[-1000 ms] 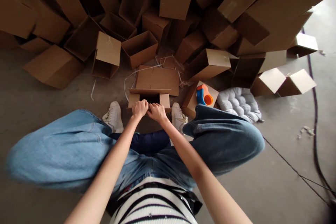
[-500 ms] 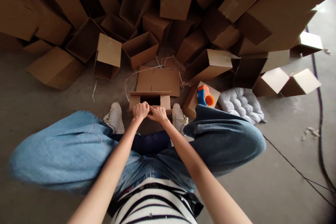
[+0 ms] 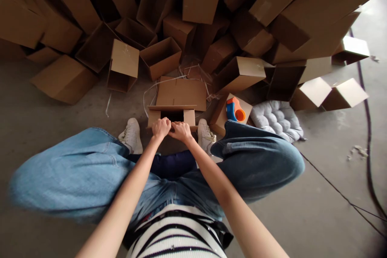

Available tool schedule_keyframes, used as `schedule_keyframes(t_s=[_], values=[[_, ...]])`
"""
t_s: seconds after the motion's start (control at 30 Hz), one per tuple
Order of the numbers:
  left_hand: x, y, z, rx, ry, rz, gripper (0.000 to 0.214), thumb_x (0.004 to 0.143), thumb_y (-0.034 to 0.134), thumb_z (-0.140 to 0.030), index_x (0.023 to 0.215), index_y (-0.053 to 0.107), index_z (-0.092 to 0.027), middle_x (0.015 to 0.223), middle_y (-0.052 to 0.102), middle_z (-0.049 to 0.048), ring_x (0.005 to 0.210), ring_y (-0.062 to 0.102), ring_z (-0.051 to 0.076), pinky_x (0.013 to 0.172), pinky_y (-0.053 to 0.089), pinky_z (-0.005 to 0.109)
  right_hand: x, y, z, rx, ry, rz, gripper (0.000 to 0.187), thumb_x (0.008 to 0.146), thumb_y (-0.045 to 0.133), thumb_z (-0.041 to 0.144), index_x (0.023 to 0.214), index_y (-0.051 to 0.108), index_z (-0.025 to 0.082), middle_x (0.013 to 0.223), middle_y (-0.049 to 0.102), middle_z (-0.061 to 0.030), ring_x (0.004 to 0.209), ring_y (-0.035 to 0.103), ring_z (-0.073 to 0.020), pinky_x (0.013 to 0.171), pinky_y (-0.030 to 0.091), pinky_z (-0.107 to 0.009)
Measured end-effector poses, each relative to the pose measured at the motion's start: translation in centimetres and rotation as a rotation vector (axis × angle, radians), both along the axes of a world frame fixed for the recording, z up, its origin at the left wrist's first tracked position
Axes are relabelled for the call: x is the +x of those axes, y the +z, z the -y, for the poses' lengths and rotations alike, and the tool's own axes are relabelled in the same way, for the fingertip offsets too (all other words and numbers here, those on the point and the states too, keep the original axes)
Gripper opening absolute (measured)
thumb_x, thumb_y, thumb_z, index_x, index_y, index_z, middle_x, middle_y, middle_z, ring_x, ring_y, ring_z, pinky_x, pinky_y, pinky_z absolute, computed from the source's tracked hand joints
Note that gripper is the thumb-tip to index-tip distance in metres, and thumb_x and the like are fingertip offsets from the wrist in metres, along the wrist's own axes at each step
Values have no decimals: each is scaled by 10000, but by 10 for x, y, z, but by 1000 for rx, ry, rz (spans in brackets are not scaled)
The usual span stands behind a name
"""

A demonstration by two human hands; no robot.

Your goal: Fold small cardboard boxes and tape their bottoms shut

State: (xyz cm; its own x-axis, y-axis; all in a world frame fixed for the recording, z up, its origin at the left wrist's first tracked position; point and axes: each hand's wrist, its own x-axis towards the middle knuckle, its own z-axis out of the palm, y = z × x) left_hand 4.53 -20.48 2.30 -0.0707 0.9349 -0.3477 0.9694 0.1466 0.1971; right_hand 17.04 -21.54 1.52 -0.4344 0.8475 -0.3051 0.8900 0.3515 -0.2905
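Observation:
I sit on the floor with an open cardboard box [image 3: 180, 93] standing between my white shoes. My left hand [image 3: 161, 127] and my right hand [image 3: 180, 130] are side by side at the near edge of the box, both with fingers curled closed over that edge. The box's side flaps stick out left and right of my hands, and its dark opening shows just beyond my knuckles. What lies under my fingers is hidden.
A tall heap of empty cardboard boxes [image 3: 199, 16] fills the back. An orange and blue tape dispenser [image 3: 235, 110] lies on a small box to the right, beside a white quilted cushion [image 3: 276, 117]. White strapping [image 3: 157, 84] lies behind the box. Black cables [image 3: 367, 141] cross the concrete floor at right.
Both hands stay clenched together on the near edge of the box. Only the view has shifted slightly.

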Motion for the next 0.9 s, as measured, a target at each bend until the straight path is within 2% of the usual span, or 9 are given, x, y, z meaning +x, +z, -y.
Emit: schedule_keyframes(t_s=[0.27, 0.53, 0.77, 0.9], values=[[0, -4, -1, 24, -10, -11, 434, 970, 324, -283, 972, 739, -156, 945, 747, 163, 943, 706, 311, 770, 477, 362, 0, -2, -1, -4, -1, 19, 450, 936, 470, 568, 1080, 682, 198, 1081, 728, -108, 987, 688, -248, 790, 469, -294], [-3, -6, -5, 22, -6, 21, 420, 956, 351, -287, 949, 751, -159, 942, 749, 152, 927, 710, 296, 759, 488, 342, 0, -6, -6, -7, -12, 7, 476, 915, 487, 598, 1066, 708, 204, 1070, 744, -91, 968, 700, -252, 764, 469, -289], [-3, -16, -13, 6, -19, 22, 483, 983, 314, -315, 955, 765, -142, 974, 752, 169, 966, 707, 299, 810, 494, 359, 1, -5, -16, -44, -5, 0, 510, 892, 506, 641, 1053, 732, 214, 1037, 760, -97, 957, 712, -270, 760, 469, -291], [-4, -21, -16, -5, -39, 15, 516, 1000, 284, -335, 992, 763, -146, 993, 748, 177, 981, 705, 299, 833, 493, 371, 1, -7, -20, -44, -17, 5, 513, 886, 522, 640, 1113, 719, 224, 1061, 757, -91, 980, 709, -269, 776, 473, -291]])
